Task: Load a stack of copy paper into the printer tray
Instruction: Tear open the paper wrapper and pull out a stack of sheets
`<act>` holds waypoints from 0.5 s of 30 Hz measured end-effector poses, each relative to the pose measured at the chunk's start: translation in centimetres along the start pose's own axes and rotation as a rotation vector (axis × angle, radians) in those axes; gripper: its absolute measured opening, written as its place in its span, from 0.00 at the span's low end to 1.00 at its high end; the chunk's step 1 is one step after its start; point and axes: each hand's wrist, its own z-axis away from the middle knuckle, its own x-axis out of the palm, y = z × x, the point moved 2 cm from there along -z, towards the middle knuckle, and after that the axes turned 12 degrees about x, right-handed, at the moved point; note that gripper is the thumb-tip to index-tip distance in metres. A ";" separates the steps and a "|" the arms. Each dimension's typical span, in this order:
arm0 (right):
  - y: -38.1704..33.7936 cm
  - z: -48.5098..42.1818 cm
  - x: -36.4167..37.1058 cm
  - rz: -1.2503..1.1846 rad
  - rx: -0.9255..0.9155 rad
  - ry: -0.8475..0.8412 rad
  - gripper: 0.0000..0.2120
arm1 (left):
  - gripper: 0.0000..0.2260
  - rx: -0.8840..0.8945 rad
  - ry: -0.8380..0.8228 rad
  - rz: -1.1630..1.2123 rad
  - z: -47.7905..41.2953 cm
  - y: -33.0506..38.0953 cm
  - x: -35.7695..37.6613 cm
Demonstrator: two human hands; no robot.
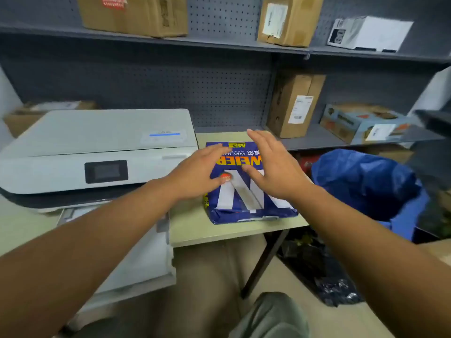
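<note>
A blue wrapped ream of copy paper (244,198) with large white letters lies on a pale table (195,228), right of a white printer (97,147). The printer's paper tray (141,254) sticks out toward me, over the table's front edge. My left hand (197,174) hovers over the ream's left side, fingers spread and empty. Over the right side is my right hand (273,167), also open. Whether either hand touches the wrapper is unclear.
A blue plastic bag (366,184) sits to the right of the table. Grey pegboard shelves behind hold cardboard boxes (292,106). Black bags (324,276) lie on the floor under the table's right side.
</note>
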 end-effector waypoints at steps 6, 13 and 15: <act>2.0 2.1 3.6 0.053 0.113 -0.243 0.36 | 0.36 -0.039 -0.174 -0.050 -0.4 0.0 4.4; 2.4 2.6 5.9 0.083 0.159 -0.352 0.26 | 0.41 -0.101 -0.288 -0.094 -0.4 -0.2 6.9; 2.4 2.4 6.3 0.083 0.177 -0.363 0.22 | 0.40 -0.102 -0.271 -0.100 -0.4 -0.3 7.0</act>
